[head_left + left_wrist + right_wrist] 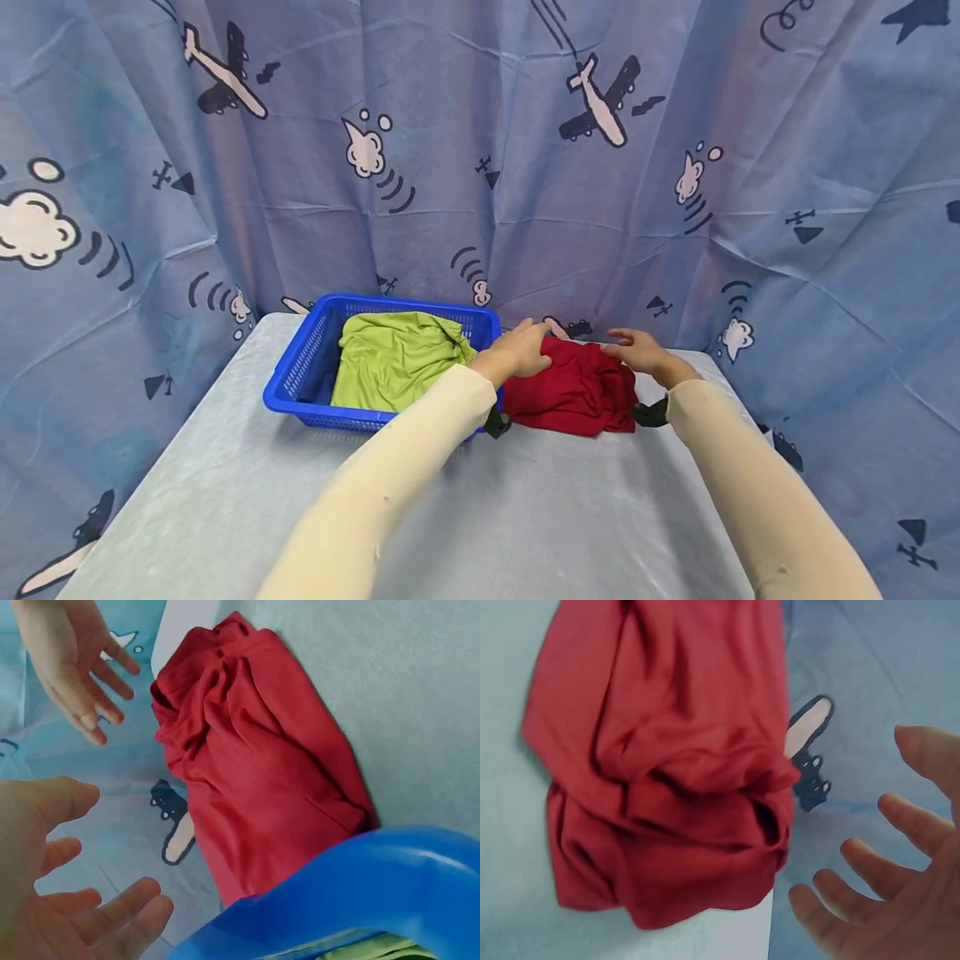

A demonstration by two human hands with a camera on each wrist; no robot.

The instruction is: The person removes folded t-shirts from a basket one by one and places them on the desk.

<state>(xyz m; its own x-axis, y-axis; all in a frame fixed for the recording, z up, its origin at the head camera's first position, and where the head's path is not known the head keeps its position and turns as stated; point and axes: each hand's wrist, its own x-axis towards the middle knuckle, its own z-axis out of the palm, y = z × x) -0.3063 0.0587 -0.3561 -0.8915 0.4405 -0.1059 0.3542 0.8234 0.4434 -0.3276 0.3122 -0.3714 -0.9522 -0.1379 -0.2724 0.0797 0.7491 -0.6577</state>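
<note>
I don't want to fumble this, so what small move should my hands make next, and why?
Probably lower your left hand and right hand onto the red cloth and pinch it. Both hands look open and empty, apart from the cloth, which lies crumpled on the table beside the blue basket holding the yellow-green cloth.

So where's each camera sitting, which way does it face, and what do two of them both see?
Head: worn on the head, facing forward and down over the table toward the patterned curtain; both cream sleeves, left hand and right hand show.
Left wrist: on the left wrist, facing along the red cloth; left hand near, right hand beyond.
Right wrist: on the right wrist, facing the bunched end of the red cloth; only the right hand shows.
Shared: head and left wrist both see the blue basket.
</note>
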